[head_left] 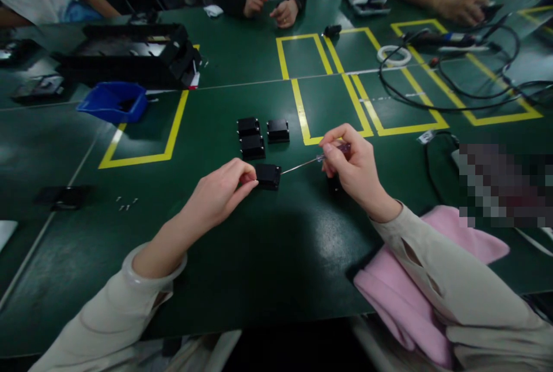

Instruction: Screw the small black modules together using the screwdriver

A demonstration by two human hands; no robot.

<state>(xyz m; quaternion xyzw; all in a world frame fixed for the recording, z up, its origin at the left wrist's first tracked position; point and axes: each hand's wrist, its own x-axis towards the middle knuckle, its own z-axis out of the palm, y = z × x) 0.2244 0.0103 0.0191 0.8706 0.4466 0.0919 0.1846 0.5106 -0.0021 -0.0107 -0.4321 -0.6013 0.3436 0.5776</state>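
My left hand (pixel 224 190) pinches the left end of a small black box (pixel 269 176) that lies on the green table. In my right hand (pixel 352 162) is a screwdriver (pixel 305 164), its fingers closed round the clear handle. The thin metal shaft points left, and its tip is at the right end of the box. Just beyond stand a few like black boxes (pixel 252 145), two together and one apart (pixel 278 130). Another dark piece (pixel 334 183) shows partly under my right hand. Several small screws (pixel 127 204) lie to the left of my left hand.
A blue bin (pixel 114 101) and stacked black trays (pixel 129 52) stand at the back left. Yellow tape rectangles (pixel 302 113) mark the table. Black cable (pixel 449 107) and a white tape ring (pixel 393 56) lie at right, pink cloth (pixel 401 285) by my right forearm. Co-workers sit opposite.
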